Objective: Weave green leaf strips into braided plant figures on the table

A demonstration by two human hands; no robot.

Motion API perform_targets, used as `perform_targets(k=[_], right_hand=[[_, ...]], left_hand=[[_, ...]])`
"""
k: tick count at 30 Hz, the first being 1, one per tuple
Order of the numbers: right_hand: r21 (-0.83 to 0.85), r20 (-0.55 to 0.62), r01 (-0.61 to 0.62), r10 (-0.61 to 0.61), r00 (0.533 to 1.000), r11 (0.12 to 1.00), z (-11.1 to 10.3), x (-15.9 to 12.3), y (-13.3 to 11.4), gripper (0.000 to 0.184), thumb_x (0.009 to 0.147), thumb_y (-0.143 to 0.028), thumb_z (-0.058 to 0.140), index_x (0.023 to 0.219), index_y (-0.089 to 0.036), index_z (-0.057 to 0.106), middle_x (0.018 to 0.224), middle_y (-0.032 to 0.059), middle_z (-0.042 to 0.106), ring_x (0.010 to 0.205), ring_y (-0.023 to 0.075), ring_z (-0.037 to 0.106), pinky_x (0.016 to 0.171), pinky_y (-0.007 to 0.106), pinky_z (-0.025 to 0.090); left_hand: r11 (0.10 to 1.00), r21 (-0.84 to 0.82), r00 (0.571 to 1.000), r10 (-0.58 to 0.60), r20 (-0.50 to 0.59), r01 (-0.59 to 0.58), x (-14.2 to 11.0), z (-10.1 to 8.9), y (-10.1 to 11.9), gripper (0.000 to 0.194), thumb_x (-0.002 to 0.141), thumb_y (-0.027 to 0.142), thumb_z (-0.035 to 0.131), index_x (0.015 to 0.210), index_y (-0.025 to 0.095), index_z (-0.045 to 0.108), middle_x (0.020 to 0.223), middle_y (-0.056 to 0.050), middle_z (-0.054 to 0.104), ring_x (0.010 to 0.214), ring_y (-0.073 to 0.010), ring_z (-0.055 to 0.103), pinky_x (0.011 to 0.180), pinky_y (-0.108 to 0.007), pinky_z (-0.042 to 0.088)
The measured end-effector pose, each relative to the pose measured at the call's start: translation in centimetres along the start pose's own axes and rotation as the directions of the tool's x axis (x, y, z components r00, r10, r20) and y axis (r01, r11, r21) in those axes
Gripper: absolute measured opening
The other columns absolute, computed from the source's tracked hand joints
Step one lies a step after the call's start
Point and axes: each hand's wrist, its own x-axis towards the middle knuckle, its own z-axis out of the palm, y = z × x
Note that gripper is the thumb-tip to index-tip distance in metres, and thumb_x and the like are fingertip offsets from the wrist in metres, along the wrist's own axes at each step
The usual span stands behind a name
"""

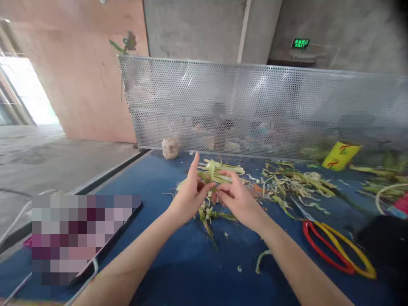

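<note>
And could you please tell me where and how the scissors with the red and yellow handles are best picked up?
I'd suggest gripping the scissors by their handles, with the right hand coming from the near side: the long loops angle toward the person, while the blades point away, toward the pile of plant strips.

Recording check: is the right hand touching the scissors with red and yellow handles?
Apart. The head view plainly shows blue tabletop between the right hand and the scissors.
</note>
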Motion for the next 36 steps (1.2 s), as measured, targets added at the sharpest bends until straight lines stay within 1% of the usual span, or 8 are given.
perform_targets(k=[6, 10, 16, 21, 24, 29, 32, 36], right_hand=[[-0.029, 0.039, 0.051, -0.05, 0.998, 0.998, -0.5, 0.2, 0.4, 0.032, 0.085, -0.016, 0.038, 0.114, -0.023, 0.027, 0.072, -0.0014, 0.058, 0.066, 0.0134, 0.053, 0.058, 0.027, 0.039], [-0.154, 0.028, 0.101, -0.098, 0.995, 0.983, -0.6, 0.5, -0.1, 0.034, 0.084, -0.014, 0.037, 0.115, -0.023, 0.029, 0.074, -0.0008, 0.06, 0.069, 0.0142, 0.056, 0.062, 0.029, 0.043], [-0.434, -0.04, 0.212, -0.254, 0.966, 0.876, -1.0, 0.3, 0.2, 0.041, 0.083, -0.012, 0.039, 0.121, -0.025, 0.032, 0.09, 0.0048, 0.061, 0.073, 0.016, 0.06, 0.064, 0.031, 0.047], [-0.579, -0.083, 0.242, -0.351, 0.933, 0.778, -1.5, 0.0, 0.9, 0.04, 0.084, -0.013, 0.038, 0.122, -0.026, 0.033, 0.102, 0.0076, 0.059, 0.089, 0.0189, 0.06, 0.073, 0.034, 0.049], [-0.706, -0.055, 0.338, -0.523, 0.851, 0.623, -1.4, 0.0, 1.0, 0.04, 0.084, -0.011, 0.039, 0.122, -0.023, 0.034, 0.11, 0.0102, 0.055, 0.101, 0.0202, 0.054, 0.081, 0.037, 0.046], [-0.921, 0.156, 0.377, -0.792, 0.59, 0.1, -1.3, -0.5, 1.0, 0.028, 0.082, -0.013, 0.05, 0.106, -0.027, 0.05, 0.113, 0.0085, 0.05, 0.105, 0.0214, 0.047, 0.085, 0.04, 0.036], [-0.919, 0.3, 0.387, -0.777, 0.554, -0.079, -1.1, -0.7, 1.1, 0.025, 0.081, -0.016, 0.054, 0.102, -0.03, 0.054, 0.11, 0.0055, 0.052, 0.102, 0.0201, 0.046, 0.084, 0.039, 0.034], [-0.906, 0.35, 0.399, -0.78, 0.519, -0.141, -0.7, -0.6, 1.2, 0.019, 0.081, -0.017, 0.054, 0.097, -0.028, 0.058, 0.106, 0.0046, 0.055, 0.097, 0.019, 0.046, 0.081, 0.038, 0.033]], left_hand=[[0.999, -0.023, 0.998, -0.05, -0.035, 0.049, 0.1, 0.1, -0.2, 0.077, 0.08, 0.023, 0.051, 0.138, 0.019, 0.001, 0.056, 0.008, 0.041, 0.048, -0.0074, 0.039, 0.046, -0.02, 0.033], [0.972, -0.218, 0.99, -0.109, -0.084, 0.088, 0.3, 0.0, -0.3, 0.076, 0.078, 0.024, 0.055, 0.137, 0.02, 0.008, 0.064, 0.004, 0.049, 0.047, -0.0064, 0.042, 0.044, -0.019, 0.033], [0.73, -0.559, 0.912, -0.388, 0.133, 0.392, 0.7, -0.6, 0.9, 0.06, 0.084, 0.026, 0.047, 0.134, 0.014, 0.016, 0.071, -0.002, 0.061, 0.053, -0.0137, 0.061, 0.055, -0.03, 0.049], [0.643, -0.622, 0.892, -0.373, 0.254, 0.446, 0.6, -0.9, 1.4, 0.064, 0.08, 0.019, 0.054, 0.133, 0.018, 0.018, 0.089, -0.009, 0.064, 0.07, -0.0207, 0.066, 0.061, -0.036, 0.053], [0.671, -0.64, 0.925, -0.318, 0.208, 0.375, 0.5, -0.8, 1.2, 0.079, 0.072, 0.009, 0.062, 0.134, 0.021, 0.015, 0.094, -0.009, 0.064, 0.076, -0.0219, 0.066, 0.061, -0.036, 0.054], [0.663, -0.679, 0.942, -0.302, 0.144, 0.316, 0.5, -0.7, 1.0, 0.085, 0.068, 0.004, 0.063, 0.135, 0.023, 0.014, 0.105, -0.011, 0.062, 0.075, -0.0196, 0.066, 0.058, -0.029, 0.054], [0.663, -0.681, 0.942, -0.308, 0.131, 0.312, 0.4, -0.7, 1.1, 0.08, 0.07, 0.006, 0.063, 0.134, 0.022, 0.018, 0.104, -0.011, 0.062, 0.075, -0.0167, 0.065, 0.059, -0.024, 0.053], [0.643, -0.697, 0.94, -0.312, 0.139, 0.317, 0.3, -0.3, 1.0, 0.08, 0.068, 0.006, 0.063, 0.134, 0.021, 0.019, 0.1, -0.01, 0.064, 0.074, -0.0147, 0.064, 0.062, -0.025, 0.052]])
